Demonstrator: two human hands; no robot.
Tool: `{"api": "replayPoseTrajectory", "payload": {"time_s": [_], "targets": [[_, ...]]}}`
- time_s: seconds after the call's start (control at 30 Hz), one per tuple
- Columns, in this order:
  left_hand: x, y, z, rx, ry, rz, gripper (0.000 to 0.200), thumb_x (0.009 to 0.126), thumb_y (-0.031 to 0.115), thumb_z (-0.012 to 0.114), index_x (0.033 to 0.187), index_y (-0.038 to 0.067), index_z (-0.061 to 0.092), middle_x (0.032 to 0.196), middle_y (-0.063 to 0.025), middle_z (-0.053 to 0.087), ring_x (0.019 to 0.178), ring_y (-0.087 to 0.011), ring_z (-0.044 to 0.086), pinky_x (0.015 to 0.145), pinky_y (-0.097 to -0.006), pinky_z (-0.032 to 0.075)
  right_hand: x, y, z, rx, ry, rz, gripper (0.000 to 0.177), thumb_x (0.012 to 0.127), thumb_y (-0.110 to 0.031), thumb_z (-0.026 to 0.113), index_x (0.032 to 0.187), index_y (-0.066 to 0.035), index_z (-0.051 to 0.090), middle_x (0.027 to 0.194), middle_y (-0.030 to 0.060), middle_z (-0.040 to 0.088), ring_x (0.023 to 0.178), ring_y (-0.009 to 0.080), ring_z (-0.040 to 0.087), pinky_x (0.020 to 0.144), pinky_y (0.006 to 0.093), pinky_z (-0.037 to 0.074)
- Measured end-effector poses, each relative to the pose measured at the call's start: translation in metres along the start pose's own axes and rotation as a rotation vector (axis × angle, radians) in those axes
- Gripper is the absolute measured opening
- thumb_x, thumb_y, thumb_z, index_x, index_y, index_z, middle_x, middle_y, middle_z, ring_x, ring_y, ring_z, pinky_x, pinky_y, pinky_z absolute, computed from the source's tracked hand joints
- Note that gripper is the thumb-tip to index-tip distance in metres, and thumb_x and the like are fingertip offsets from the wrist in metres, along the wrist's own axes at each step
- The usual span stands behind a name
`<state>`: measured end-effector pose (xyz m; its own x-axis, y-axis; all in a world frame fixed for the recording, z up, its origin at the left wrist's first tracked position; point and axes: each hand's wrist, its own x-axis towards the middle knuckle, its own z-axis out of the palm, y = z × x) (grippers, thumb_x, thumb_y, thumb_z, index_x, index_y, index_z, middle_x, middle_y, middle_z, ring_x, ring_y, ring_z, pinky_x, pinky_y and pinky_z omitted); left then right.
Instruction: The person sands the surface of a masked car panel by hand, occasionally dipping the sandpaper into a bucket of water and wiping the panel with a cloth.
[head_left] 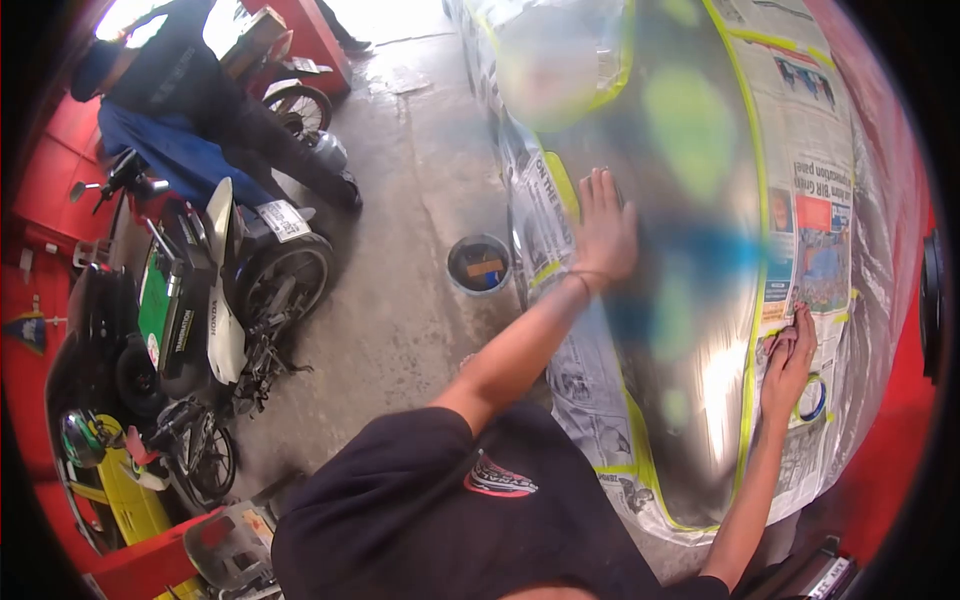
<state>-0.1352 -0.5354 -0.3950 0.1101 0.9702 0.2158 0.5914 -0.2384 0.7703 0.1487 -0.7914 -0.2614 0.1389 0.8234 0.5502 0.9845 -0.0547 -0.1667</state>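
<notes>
My left hand (pixel 606 238) lies flat with fingers extended on the left side of a shiny grey car panel (pixel 690 330) blotched with yellow-green and blue. Beside its fingertips runs yellow masking tape (pixel 562 185) over newspaper (pixel 545 210). On the right, my right hand (pixel 793 362) rests on the newspaper covering (pixel 800 185), its fingers bent around a small pinkish cloth (pixel 776 341). A roll of tape (pixel 814 398) lies just right of that wrist. Clear plastic sheeting (pixel 870 330) wraps the outer edges.
A bucket (pixel 479 266) with a brown block in it stands on the concrete floor (pixel 400 350) left of the panel. Parked motorcycles (pixel 215 310) line the left side. Near them a person (pixel 185 75) in dark clothes bends over.
</notes>
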Motion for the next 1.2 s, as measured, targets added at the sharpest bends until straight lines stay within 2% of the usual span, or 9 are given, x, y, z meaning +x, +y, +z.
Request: {"api": "replayPoseTrajectory", "payload": {"time_s": [0.2,0.4,0.57,0.7,0.87,0.93,1.0,1.13,1.2], "targets": [[0.093,-0.007,-0.027,0.038,0.000,-0.341,0.076,0.113,0.045,0.035,0.173,0.000,0.023,0.184,-0.0141,0.018,0.170,-0.0377,0.013,0.130,-0.0769,0.004,-0.002,0.000,0.000,0.218,-0.033,0.166,0.055,0.108,-0.001,0.045,0.163,-0.001,0.046,0.165,0.0222,0.050,0.149,0.0374,0.052,0.121,0.0445,0.043],[0.098,-0.015,-0.049,0.029,-0.132,-0.364,0.074,0.113,0.045,0.034,0.174,0.004,0.023,0.185,-0.0109,0.017,0.170,-0.0409,0.011,0.128,-0.0795,0.003,-0.002,0.002,0.005,0.330,-0.042,0.200,0.056,0.109,0.001,0.042,0.164,-0.001,0.045,0.165,0.0181,0.050,0.104,0.0215,0.063,0.097,0.0348,0.053],[0.141,-0.059,-0.042,-0.060,-0.191,-0.423,0.074,0.113,0.045,0.035,0.174,0.005,0.024,0.185,-0.0110,0.014,0.170,-0.0397,0.013,0.128,-0.0807,0.008,-0.004,0.000,0.008,0.396,-0.021,0.171,0.054,0.110,0.002,0.041,0.164,0.000,0.045,0.165,0.0148,0.049,0.093,0.0145,0.057,0.087,0.0318,0.053],[0.089,-0.057,-0.033,0.001,-0.255,0.065,0.072,0.113,0.044,0.036,0.173,0.007,0.029,0.184,-0.0140,0.019,0.169,-0.0415,0.015,0.130,-0.0772,0.009,0.002,0.009,0.012,0.352,-0.019,0.123,0.051,0.112,-0.002,0.038,0.162,0.001,0.047,0.162,0.0131,0.053,0.091,0.0139,0.056,0.080,0.0291,0.052],[0.071,-0.075,-0.037,-0.372,-0.331,0.284,0.064,0.112,0.031,0.039,0.170,0.004,0.036,0.182,-0.0177,0.026,0.168,-0.0419,0.020,0.132,-0.0700,0.013,0.073,-0.082,-0.025,0.378,-0.024,0.365,0.050,0.111,-0.005,0.036,0.160,-0.002,0.050,0.144,0.0148,0.069,0.075,0.0104,0.059,0.059,0.0197,0.045],[0.059,-0.088,-0.048,-0.468,-0.346,0.384,0.062,0.112,0.025,0.039,0.169,0.002,0.039,0.181,-0.0190,0.028,0.168,-0.0407,0.022,0.134,-0.0643,0.015,0.125,-0.174,-0.008,0.457,0.005,0.248,0.052,0.109,0.000,0.038,0.158,-0.002,0.052,0.144,0.0137,0.069,0.088,0.0114,0.068,0.070,0.0235,0.053],[0.026,-0.101,-0.103,-1.168,-0.306,0.036,0.061,0.111,0.020,0.037,0.167,-0.003,0.041,0.178,-0.0210,0.034,0.167,-0.0358,0.026,0.136,-0.0483,0.019,0.172,-0.218,0.028,0.520,-0.067,-0.022,0.056,0.105,0.006,0.040,0.158,-0.003,0.053,0.146,0.0140,0.068,0.103,0.0146,0.076,0.086,0.0291,0.059],[-0.040,-0.193,-0.166,-0.894,-0.300,-0.168,0.062,0.110,0.020,0.038,0.166,-0.007,0.040,0.175,-0.0210,0.040,0.166,-0.0300,0.031,0.135,-0.0377,0.024,0.251,-0.254,0.124,-0.192,-0.120,-0.752,0.055,0.100,0.004,0.054,0.153,-0.011,0.062,0.155,0.0149,0.062,0.129,0.0324,0.069,0.118,0.0483,0.049],[-0.107,-0.287,-0.159,-0.753,-0.229,-0.259,0.060,0.112,0.023,0.042,0.164,-0.007,0.043,0.173,-0.0214,0.043,0.163,-0.0290,0.036,0.135,-0.0375,0.025,0.262,-0.247,0.186,-0.303,-0.114,-0.768,0.052,0.100,0.001,0.056,0.150,-0.011,0.064,0.151,0.0138,0.065,0.132,0.0333,0.067,0.122,0.0506,0.045]]}}
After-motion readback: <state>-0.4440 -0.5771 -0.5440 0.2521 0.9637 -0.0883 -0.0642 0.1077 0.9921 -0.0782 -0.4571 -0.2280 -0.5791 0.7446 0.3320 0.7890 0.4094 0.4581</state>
